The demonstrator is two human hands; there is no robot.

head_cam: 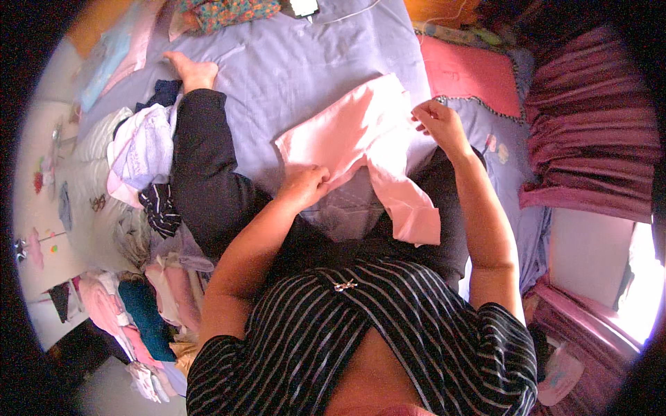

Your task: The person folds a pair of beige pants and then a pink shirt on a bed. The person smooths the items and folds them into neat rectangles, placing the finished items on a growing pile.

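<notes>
A light pink garment (pixel 343 125) lies spread on the bed before me, with a lengthwise fold over part of it. One sleeve or leg (pixel 406 208) bends down towards my lap and rests by my right thigh. My left hand (pixel 307 184) pinches the garment's lower edge, near its left end. Just beyond the right edge is my right hand (pixel 437 122), fingers loosely curled and slightly apart, with no cloth seen in them. Strong sunlight washes out part of the fabric there.
A lavender sheet (pixel 260 67) covers the bed. Left of my leg are a pale lilac cloth (pixel 143 145) and a black striped cloth (pixel 160 205); folded clothes (pixel 143 317) lie lower left. A phone-like device (pixel 303 7) with a cable, a red pillow (pixel 468 75) and a maroon curtain (pixel 593 130) border the space.
</notes>
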